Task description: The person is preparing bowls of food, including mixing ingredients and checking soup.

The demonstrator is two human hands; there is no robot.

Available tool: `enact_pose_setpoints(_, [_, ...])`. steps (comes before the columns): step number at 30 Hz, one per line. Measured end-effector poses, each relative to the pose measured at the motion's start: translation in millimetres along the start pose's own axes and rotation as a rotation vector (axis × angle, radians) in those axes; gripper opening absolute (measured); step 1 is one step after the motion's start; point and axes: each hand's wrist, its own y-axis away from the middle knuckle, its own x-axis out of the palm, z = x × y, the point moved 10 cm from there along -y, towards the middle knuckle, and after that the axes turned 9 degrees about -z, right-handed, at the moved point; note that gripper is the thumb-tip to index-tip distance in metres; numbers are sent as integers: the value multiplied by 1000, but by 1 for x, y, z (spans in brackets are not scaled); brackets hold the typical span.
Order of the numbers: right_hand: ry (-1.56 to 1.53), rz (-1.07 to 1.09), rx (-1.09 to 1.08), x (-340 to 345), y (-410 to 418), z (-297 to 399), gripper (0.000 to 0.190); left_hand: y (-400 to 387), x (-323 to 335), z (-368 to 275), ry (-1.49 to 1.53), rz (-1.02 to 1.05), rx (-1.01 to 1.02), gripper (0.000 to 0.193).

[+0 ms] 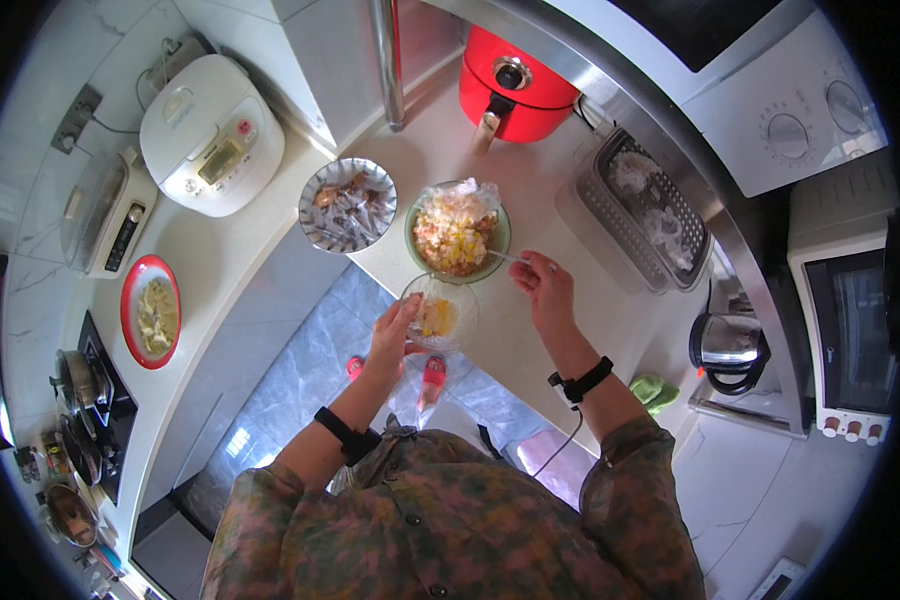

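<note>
A clear glass bowl (461, 330) with yellow and white food in it is held by my left hand (396, 330), just off the counter's front edge. My right hand (544, 289) grips the handle of a thin utensil (516, 259); its far end reaches into a green bowl (501, 238). That bowl holds a mixed food (457, 236) of orange-brown, white and yellow bits, with crumpled clear plastic film (474, 193) over its far side. To the left stands a striped, fluted bowl (315, 229) with dark brown food, partly under clear film.
A red air fryer (521, 97) stands at the back. On the right are a grey drain basket (607, 195) holding crumpled plastic, an electric kettle (727, 349) and a green cloth (654, 394). At left are a white rice cooker (217, 142) and a red-rimmed dish (129, 315) of pale food.
</note>
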Motion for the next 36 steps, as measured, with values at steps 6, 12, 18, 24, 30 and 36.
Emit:
enact_pose_setpoints(6, [-65, 39, 0, 2, 20, 21, 21, 3, 3, -11, -64, -35, -4, 66])
enact_pose_setpoints(12, [101, 123, -177, 21, 74, 58, 18, 3, 10, -18, -64, -19, -39, 71])
enact_pose_setpoints(18, [759, 484, -942, 57, 158, 75, 13, -1, 14, -20, -1, -80, -25, 67])
enact_pose_setpoints(24, [699, 350, -895, 55, 129, 98, 18, 0, 10, -20, -80, -43, -34, 70])
enact_pose_setpoints(30, [843, 337, -1194, 57, 85, 91, 21, 6, 9, -16, -6, -36, -14, 64])
enact_pose_setpoints(36, [938, 318, -1268, 64, 69, 87, 23, 11, -2, -12, -45, -82, -41, 63])
